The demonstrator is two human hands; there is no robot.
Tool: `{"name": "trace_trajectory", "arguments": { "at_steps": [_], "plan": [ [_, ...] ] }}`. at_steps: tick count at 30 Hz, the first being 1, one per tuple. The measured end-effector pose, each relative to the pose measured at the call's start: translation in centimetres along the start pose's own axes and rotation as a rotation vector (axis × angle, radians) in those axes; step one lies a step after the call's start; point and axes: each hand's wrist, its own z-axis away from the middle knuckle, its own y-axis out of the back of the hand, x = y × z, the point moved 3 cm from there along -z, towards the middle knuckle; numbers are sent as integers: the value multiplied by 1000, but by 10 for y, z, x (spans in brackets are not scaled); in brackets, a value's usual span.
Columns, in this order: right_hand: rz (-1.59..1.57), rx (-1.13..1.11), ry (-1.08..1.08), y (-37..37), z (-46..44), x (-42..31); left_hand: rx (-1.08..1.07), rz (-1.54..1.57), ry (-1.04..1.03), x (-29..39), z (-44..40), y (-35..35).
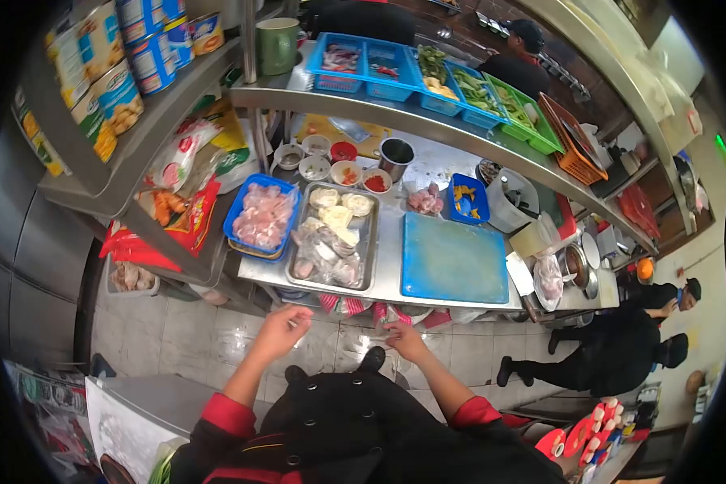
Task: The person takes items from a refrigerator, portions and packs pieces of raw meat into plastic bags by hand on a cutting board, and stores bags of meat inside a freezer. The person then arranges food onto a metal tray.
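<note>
My left hand (284, 329) hovers in front of the counter edge, fingers loosely bent and holding nothing I can see. My right hand (406, 340) is held a short way to its right, fingers apart and also bare. Nearest to them on the steel counter is a metal tray (373, 250) with pale food portions and a clear plastic bag (331, 256) in it. Left of the tray, a blue basket (235, 216) holds raw chicken pieces (264, 211). A blue cutting board (455, 262) lies to the right, with a cleaver (519, 274) beside it.
Small bowls (344, 173) and a steel cup (395, 157) stand behind the tray, near raw meat (425, 200). The overhead shelf (331, 101) carries vegetable baskets. Cans (118, 97) fill the left shelf. Other people (605, 355) are at the right and behind the shelf.
</note>
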Motion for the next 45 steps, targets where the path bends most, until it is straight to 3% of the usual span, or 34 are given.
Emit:
{"name": "trace_trajectory", "arguments": {
  "at_steps": [4, 8, 9, 11, 15, 17, 21, 23, 27, 29, 31, 33, 35, 37, 38, 39, 40, 41, 43, 44, 45],
  "plan": [
    [117, 154, 170, 74, -12, 11, 101, -246, -12, -15, -67, -41],
    [96, 90, 199, 137, -39, 22, 586, -406, 221, -49, -161, -48],
    [82, 66, 201, 146, -46, 29, 593, -426, 239, -53, -180, -59],
    [65, 15, 179, 166, -53, 28, 579, -619, 546, -54, -209, -88],
    [-18, -40, 210, 176, -58, 39, 725, -941, 564, -17, -236, -148],
    [-35, -86, 275, 177, -60, 51, 448, -975, 347, -4, -251, -184],
    [-119, -212, 249, 186, -62, 60, 527, -1037, 488, -16, -262, -221],
    [-159, -209, 267, 198, -60, 51, 430, -966, 506, -15, -260, -213],
    [-77, -249, 225, 219, -71, 29, 433, -748, 422, -36, -254, -194],
    [-83, -267, 269, 217, -87, 22, 398, -645, 165, -23, -253, -185],
    [-67, -276, 255, 209, -96, 4, 317, -658, 112, -15, -247, -174],
    [-50, -281, 214, 191, -103, -14, 368, -516, -55, -10, -242, -144],
    [-12, -288, 303, 166, -108, -28, 464, -346, -72, -12, -237, -101],
    [0, -297, 355, 132, -114, -29, 226, -689, 10, -39, -234, -60],
    [-76, -298, 248, 114, -114, -35, 225, -675, 1, -49, -230, -48],
    [-155, -294, 140, 98, -114, -41, 143, -860, -73, -58, -229, -44],
    [-135, -204, 127, 83, -122, -40, 58, -1045, -150, -64, -230, -42],
    [-133, -186, 119, 71, -135, -34, 49, -1034, -165, -65, -236, -35],
    [303, 434, 420, 68, -158, -36, -156, -1117, -249, -59, -248, -26],
    [353, 415, 298, 71, -154, -59, -173, -1111, -267, -50, -250, -25],
    [348, 432, 280, 71, -159, -72, -36, -921, -92, -41, -256, -21]
  ]
}}
